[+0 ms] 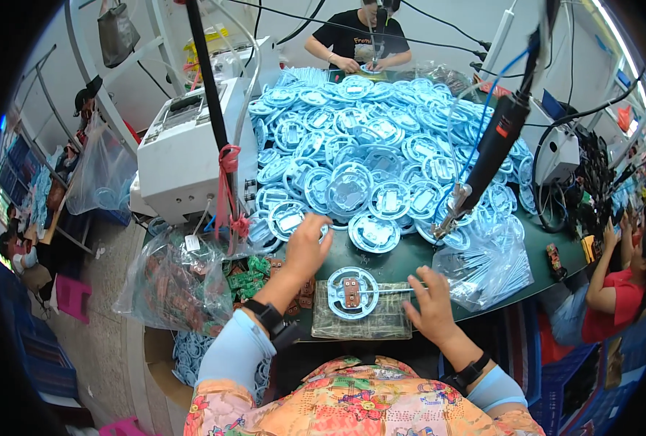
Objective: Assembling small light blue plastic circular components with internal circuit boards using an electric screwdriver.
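On a worn, tape-covered pad point(323, 326) in front of me lies a light blue round plastic frame point(371, 304). A brown circuit board point(351, 292) sits across its middle, and a thin pale rod point(396, 291) extends from its right side. My right hand point(432, 304) is open beside the rod's right end, fingers spread; whether a fingertip touches the rod, I cannot tell. My left hand point(305, 249) reaches to the near edge of the heaped blue frames point(348, 190), its fingers bent and apart beside one frame point(288, 220). Nothing shows in its grasp.
Green and brown circuit boards point(247, 277) lie by a clear bag point(174, 280) at left. A white machine point(192, 149) stands behind them. A black electric screwdriver point(503, 131) hangs at right over a bag of pale rods point(494, 269). A co-worker point(359, 36) sits opposite.
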The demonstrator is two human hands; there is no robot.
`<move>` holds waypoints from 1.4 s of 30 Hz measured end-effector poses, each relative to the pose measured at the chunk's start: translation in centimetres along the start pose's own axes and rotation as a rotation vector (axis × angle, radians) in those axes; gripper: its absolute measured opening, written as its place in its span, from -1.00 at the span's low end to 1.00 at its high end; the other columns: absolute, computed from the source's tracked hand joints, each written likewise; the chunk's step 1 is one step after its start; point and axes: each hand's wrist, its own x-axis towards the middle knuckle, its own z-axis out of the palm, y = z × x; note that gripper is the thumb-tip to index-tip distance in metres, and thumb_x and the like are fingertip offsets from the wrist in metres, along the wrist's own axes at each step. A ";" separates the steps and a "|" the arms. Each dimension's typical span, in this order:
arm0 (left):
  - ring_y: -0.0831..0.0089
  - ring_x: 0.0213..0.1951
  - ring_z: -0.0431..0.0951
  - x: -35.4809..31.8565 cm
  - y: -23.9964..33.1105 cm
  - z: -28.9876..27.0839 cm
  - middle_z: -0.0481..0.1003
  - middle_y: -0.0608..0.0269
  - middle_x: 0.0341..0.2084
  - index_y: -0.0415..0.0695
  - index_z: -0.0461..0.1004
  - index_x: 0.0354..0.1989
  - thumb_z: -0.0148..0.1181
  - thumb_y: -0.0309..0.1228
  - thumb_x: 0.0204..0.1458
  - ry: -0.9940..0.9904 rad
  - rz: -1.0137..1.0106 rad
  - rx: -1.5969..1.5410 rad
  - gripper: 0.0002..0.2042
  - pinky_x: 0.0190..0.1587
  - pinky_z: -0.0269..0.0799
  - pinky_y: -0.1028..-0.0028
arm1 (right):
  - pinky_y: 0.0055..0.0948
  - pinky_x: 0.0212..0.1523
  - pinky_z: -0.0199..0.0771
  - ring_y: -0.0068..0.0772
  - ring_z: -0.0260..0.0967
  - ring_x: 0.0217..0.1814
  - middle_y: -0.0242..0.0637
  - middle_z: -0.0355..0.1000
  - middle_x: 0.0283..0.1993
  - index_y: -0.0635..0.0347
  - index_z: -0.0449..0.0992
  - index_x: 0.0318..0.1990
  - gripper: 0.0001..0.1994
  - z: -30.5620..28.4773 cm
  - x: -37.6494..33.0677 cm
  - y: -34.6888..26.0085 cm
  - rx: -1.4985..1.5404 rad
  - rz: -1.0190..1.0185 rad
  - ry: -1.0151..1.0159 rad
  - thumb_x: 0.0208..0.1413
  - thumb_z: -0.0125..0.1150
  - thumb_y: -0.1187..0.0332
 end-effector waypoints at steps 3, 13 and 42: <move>0.15 -0.40 0.51 4.4 -1.6 1.0 0.39 0.07 -0.23 -0.22 0.45 -0.10 0.33 -0.46 -0.04 0.062 -0.020 0.102 -0.68 -0.28 0.46 0.29 | 0.16 0.28 0.07 0.05 0.11 0.38 -0.02 0.17 0.28 0.20 0.35 0.17 -0.46 2.3 -2.6 0.9 -0.145 0.084 -0.127 -0.01 0.29 0.37; 0.10 -0.25 0.54 7.0 1.5 -0.8 0.43 0.11 -0.25 -0.15 0.49 -0.25 0.27 -0.64 -0.10 -0.006 -0.078 0.006 -0.78 -0.28 0.47 0.29 | 0.13 0.31 0.03 0.01 0.11 0.40 -0.05 0.21 0.26 0.20 0.36 0.15 -0.49 2.6 -3.2 1.3 -0.077 0.130 -0.085 0.02 0.28 0.28; 0.57 -0.68 0.48 -10.5 5.7 -3.4 0.49 0.26 -0.57 -0.39 0.30 0.16 0.08 -0.44 0.22 -0.380 -0.827 -0.733 -0.62 -0.71 0.32 0.59 | 0.06 0.29 0.05 0.11 0.04 0.39 0.03 0.08 0.35 0.14 0.11 0.40 0.19 3.9 7.0 -5.5 0.132 0.007 -0.521 -0.49 0.62 -0.06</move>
